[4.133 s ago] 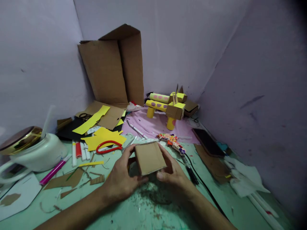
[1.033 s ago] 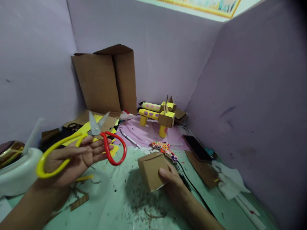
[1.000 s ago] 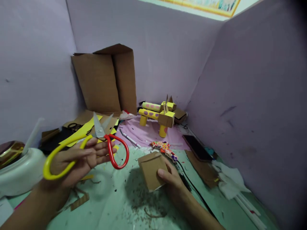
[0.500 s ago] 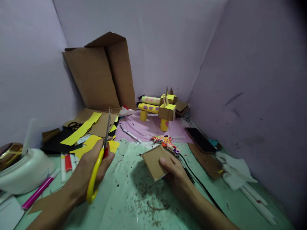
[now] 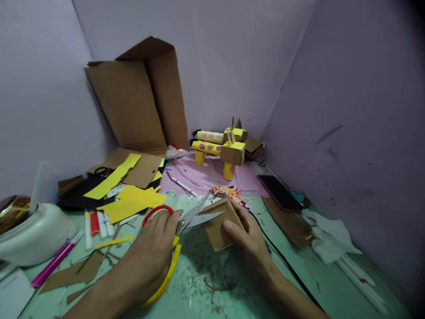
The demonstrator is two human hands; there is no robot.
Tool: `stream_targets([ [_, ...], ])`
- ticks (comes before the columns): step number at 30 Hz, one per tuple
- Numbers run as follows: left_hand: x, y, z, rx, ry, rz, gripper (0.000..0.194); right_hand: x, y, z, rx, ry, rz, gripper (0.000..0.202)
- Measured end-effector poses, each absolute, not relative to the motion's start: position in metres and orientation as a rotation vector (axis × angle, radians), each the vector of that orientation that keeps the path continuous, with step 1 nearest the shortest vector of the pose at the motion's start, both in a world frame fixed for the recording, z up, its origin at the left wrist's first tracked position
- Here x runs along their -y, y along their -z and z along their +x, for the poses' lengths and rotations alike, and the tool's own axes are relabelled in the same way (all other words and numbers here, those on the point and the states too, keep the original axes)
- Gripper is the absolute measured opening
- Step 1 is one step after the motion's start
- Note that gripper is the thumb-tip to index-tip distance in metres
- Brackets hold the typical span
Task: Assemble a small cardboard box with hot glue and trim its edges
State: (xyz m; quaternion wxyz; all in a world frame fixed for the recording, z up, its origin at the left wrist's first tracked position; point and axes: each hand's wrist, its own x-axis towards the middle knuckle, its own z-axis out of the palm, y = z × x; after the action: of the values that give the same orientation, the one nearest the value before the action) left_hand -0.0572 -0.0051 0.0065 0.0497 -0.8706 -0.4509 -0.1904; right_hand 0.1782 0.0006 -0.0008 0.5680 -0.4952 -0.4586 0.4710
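Observation:
My left hand (image 5: 154,248) grips a pair of scissors (image 5: 186,222) with one red and one yellow handle loop. The blades are spread and reach over a small brown cardboard box (image 5: 217,235). My right hand (image 5: 249,232) holds that box, thumb on its near face and fingers behind its right side. One blade lies across the front of the box; I cannot tell whether it cuts into it. Just beyond the box is a colourful patterned piece (image 5: 226,191), partly hidden.
Two yellow spotted cardboard animals (image 5: 232,155) stand on pink cloth at the back. Yellow paper (image 5: 131,201), markers (image 5: 94,223) and a white pot (image 5: 40,235) are on the left. A phone (image 5: 279,192) and a black cable (image 5: 285,261) lie right. A large cardboard box (image 5: 133,106) leans behind.
My left hand has swung right and down, bringing the scissors from upright to the box, with the blades now spread. The box has turned slightly in my right hand.

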Motion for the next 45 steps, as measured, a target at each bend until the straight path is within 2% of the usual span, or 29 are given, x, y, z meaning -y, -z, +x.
stream_targets([
  [4, 0.006, -0.007, -0.057, 1.445, 0.523, -2.706, 0.067, -0.001, 0.007, 0.181, 1.151, -1.05, -1.232, 0.077],
  [12, 0.002, -0.001, -0.05, 1.431, 0.475, -2.559, 0.063, 0.001, 0.01, 0.185, 1.224, -0.936, -1.267, 0.077],
  [28, -0.001, -0.009, -0.053, 1.21, 0.535, -2.438, 0.048, 0.005, 0.009, 0.183, 1.202, -0.935, -1.239, 0.075],
  [45, -0.004, 0.001, -0.065, 1.182, 0.644, -2.495, 0.061, 0.006, 0.008, 0.185, 1.207, -0.956, -1.256, 0.074],
])
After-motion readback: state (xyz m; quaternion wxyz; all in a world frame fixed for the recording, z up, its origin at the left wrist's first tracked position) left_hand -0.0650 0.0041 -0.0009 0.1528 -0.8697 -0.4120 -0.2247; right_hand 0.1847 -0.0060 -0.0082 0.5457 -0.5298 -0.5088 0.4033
